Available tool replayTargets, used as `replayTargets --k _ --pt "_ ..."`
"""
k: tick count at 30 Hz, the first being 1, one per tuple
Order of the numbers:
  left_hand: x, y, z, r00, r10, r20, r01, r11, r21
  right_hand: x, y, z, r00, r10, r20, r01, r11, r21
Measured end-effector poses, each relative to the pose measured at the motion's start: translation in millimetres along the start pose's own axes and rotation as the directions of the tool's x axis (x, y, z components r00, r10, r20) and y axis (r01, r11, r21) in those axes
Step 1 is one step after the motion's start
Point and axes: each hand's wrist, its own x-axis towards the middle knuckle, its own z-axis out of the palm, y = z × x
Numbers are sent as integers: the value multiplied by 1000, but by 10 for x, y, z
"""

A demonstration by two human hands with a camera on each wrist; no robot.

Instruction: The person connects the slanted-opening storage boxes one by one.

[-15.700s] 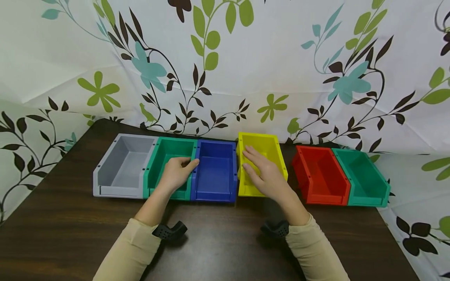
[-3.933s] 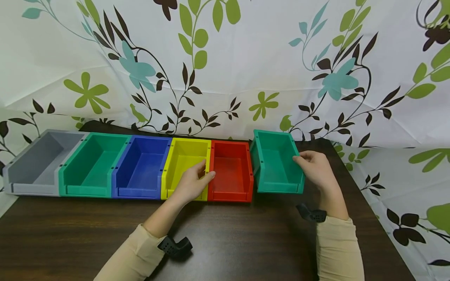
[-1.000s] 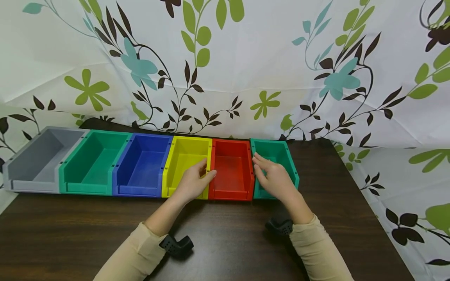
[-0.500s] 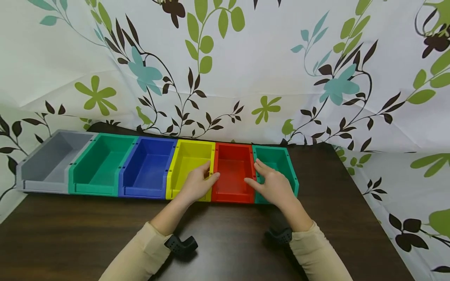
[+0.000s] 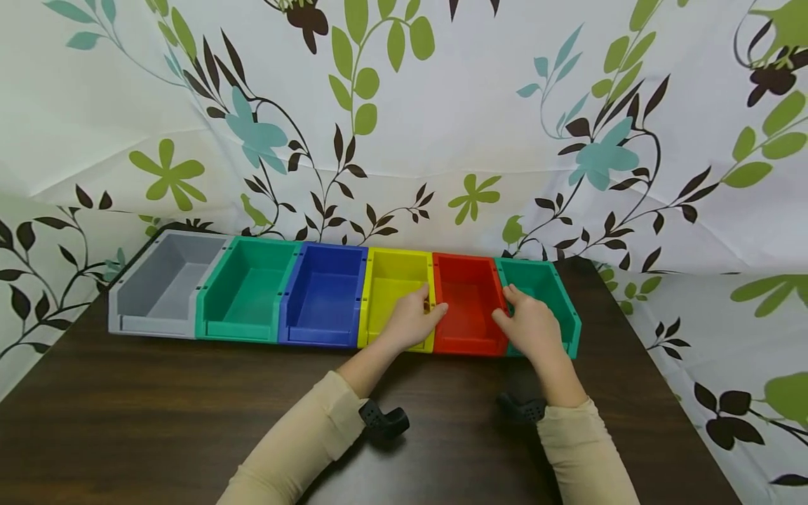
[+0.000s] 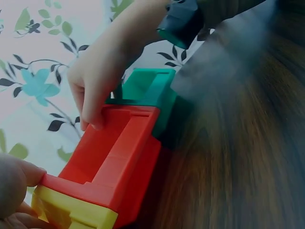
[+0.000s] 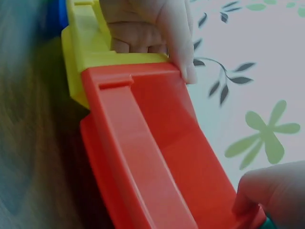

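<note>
A row of six-sided-looking open-front plastic bins stands side by side on the table. My left hand [image 5: 410,322] pinches the adjoining walls of the yellow bin [image 5: 386,294] and the red bin [image 5: 468,308], thumb on the red side and fingers inside the yellow bin. Across the red bin, my right hand [image 5: 535,330] pinches its other wall together with that of the right-end green bin [image 5: 533,275], thumb inside the red one. In the left wrist view, the red bin [image 6: 109,148] and yellow bin [image 6: 71,210] meet with their rims flush. No contents show in the bins.
Leftward in the row come a blue bin [image 5: 325,301], another green bin [image 5: 252,287] and a grey bin [image 5: 170,280] at the end. The dark wooden table [image 5: 189,414] extends in front. A leaf-patterned cloth [image 5: 429,140] hangs close behind the row.
Over the last half second the whole row has slid right along the table, with both hands moving along. Earlier, the bins stood in separate groups; the right-end green bin was then brought against the red one.
</note>
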Motion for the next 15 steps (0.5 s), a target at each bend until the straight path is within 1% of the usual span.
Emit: replayTargets --k 5,7,8,10,12,15 --pt "125 70 87 999 0 35 -1 1000 24 58 84 -54 998 54 -7 -54 998 -7" --pt "137 79 86 998 -5 57 3 1000 30 77 99 -47 998 63 -11 -63 998 -11" --pt "127 83 72 998 -7 63 4 998 55 85 100 -39 998 59 -14 -59 998 -18" --pt "76 93 11 997 4 74 -11 995 103 93 95 -14 999 33 -16 -33 999 -27" --pt "-14 103 -90 996 43 74 -56 983 173 90 74 7 1000 -8 -21 7 1000 -27" --pt "-179 120 -315 989 143 46 -150 943 298 72 19 13 996 -81 -37 80 997 -17"
